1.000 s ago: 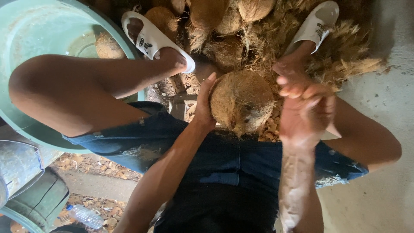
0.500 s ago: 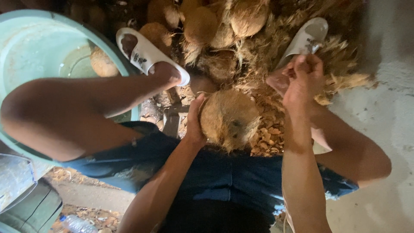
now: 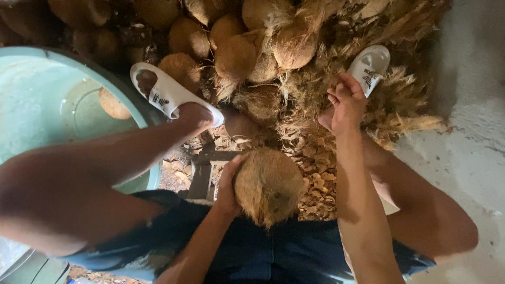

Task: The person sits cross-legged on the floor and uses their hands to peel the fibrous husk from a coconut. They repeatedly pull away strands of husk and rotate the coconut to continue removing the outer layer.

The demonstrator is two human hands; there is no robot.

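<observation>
A brown, partly husked coconut (image 3: 268, 184) rests between my knees, just above my dark shorts. My left hand (image 3: 229, 184) cups its left side and holds it. My right hand (image 3: 344, 102) is stretched forward over the heap of dry husk fibre (image 3: 405, 110), fingers loosely apart, with nothing visible in it. It hovers beside my right foot in a white slipper (image 3: 369, 66).
A pile of husked coconuts (image 3: 236, 52) lies ahead. A large teal basin (image 3: 139, 113) at the left holds one coconut (image 3: 113, 105). My left foot wears a white slipper (image 3: 168, 97). A dark metal stand (image 3: 202, 176) sits between my legs. Grey concrete floor (image 3: 468, 137) is at the right.
My right hand left the coconut and swung forward and up to the husk heap. My left hand kept the coconut in place.
</observation>
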